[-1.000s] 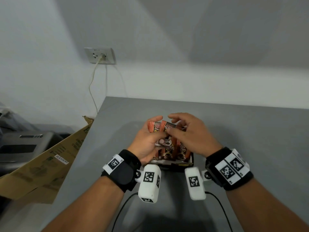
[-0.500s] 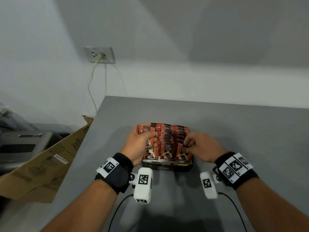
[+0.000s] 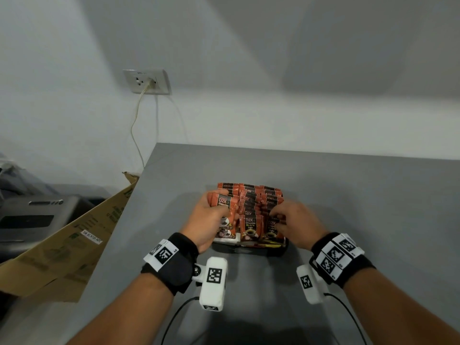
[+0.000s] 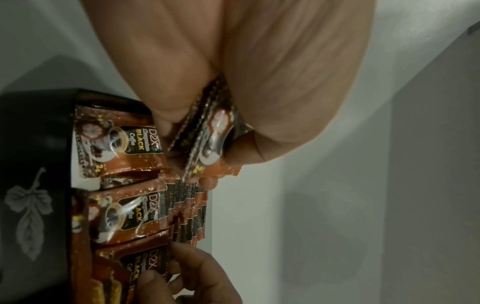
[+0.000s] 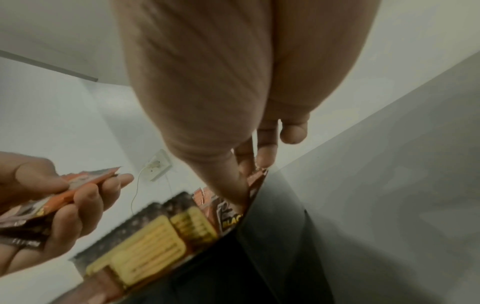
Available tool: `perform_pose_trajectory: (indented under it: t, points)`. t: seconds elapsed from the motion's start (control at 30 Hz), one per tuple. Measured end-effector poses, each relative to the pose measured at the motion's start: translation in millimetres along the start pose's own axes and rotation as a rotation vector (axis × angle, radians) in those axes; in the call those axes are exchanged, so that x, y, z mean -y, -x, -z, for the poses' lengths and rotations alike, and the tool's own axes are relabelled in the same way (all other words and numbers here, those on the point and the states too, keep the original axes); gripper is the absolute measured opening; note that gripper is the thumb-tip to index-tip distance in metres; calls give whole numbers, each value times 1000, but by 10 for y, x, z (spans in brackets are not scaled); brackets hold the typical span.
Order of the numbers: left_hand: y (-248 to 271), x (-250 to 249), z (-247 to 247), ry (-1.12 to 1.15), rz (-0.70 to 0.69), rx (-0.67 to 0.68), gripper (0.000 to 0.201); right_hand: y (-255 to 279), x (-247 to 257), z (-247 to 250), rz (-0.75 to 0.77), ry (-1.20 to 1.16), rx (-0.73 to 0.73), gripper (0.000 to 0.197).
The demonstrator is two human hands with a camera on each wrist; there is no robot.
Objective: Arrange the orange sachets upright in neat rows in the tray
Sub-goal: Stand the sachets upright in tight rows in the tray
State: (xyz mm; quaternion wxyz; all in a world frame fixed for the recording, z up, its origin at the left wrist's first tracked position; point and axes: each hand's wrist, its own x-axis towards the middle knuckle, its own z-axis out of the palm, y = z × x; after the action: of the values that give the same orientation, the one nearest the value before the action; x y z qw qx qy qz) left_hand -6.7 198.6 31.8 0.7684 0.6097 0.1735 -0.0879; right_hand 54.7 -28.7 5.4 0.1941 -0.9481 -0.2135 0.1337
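Observation:
A black tray (image 3: 249, 249) on the grey table holds rows of upright orange sachets (image 3: 251, 202). My left hand (image 3: 222, 211) grips a small bunch of sachets (image 3: 225, 207) over the tray's left row. In the left wrist view these held sachets (image 4: 207, 144) sit between thumb and fingers, beside the leaf-patterned tray wall (image 4: 33, 195). My right hand (image 3: 276, 217) pinches the top of the front sachet (image 3: 272, 226) in the right row. The right wrist view shows the thumb in front of that sachet (image 5: 228, 216) and the fingers (image 5: 262, 156) behind it.
The grey table (image 3: 348, 220) stretches to the right and back of the tray. A flattened cardboard box (image 3: 62, 245) leans off the table's left edge, with a grey machine (image 3: 32, 215) beyond it. A wall socket (image 3: 146, 80) with a hanging cable is behind.
Both hands have come apart from the middle of the tray. The left went to the left row with a bunch of sachets, and the right dropped to the front of the right row.

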Motion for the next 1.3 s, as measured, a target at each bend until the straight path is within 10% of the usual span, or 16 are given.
perform_pose_trajectory:
  t: [0.3, 0.6, 1.3]
  points:
    - [-14, -27, -154, -178, -124, 100, 63, 95, 493, 435, 122, -483, -108, 26]
    - [-109, -13, 115, -115, -115, -180, 31, -132, 543, 326, 11, -224, -10, 15]
    - [-43, 99, 167, -124, -51, -95, 32, -253, 559, -56, 107, 16, 28, 35]
